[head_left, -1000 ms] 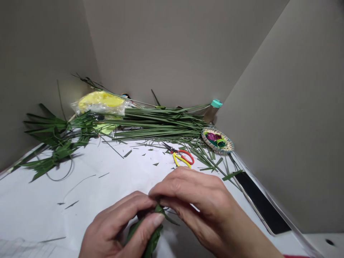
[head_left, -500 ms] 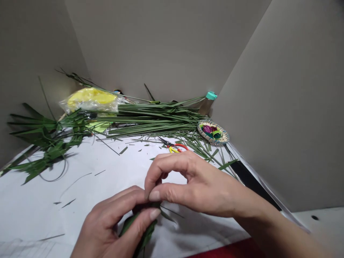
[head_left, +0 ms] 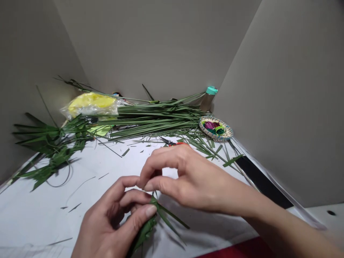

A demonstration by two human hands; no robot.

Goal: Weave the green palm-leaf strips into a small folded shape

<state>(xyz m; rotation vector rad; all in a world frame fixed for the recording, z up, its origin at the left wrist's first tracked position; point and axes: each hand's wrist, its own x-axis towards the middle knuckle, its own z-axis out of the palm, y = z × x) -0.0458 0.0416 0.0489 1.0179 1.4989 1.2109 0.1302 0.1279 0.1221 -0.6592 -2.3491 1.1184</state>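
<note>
My left hand (head_left: pixel 115 218) is closed around a folded piece of green palm leaf (head_left: pixel 146 231), its thumb pressed along the near side. From the top of this piece, narrow leaf ends (head_left: pixel 172 218) stick out to the lower right. Just above, my right hand (head_left: pixel 166 175) makes a pinch with thumb and forefinger, touching the tip of my left forefinger. Thin dark strands run from the leaf piece up to the pinch; what lies between those fingertips is mostly hidden. Behind my right hand lie scissors (head_left: pixel 172 143), their handles partly covered.
Long green leaf strips (head_left: pixel 156 118) lie in a pile along the back wall. Woven leaf pieces (head_left: pixel 53 143) are at left, beside a plastic bag with yellow contents (head_left: pixel 92 102). A small basket (head_left: pixel 216 129) and a bottle (head_left: pixel 207 98) stand at right. Leaf scraps dot the white sheet (head_left: pixel 88 161).
My right hand has moved slightly left and up. My left forefinger has lifted off the leaf piece, and more of its top and narrow ends now shows. The view has shifted a little.
</note>
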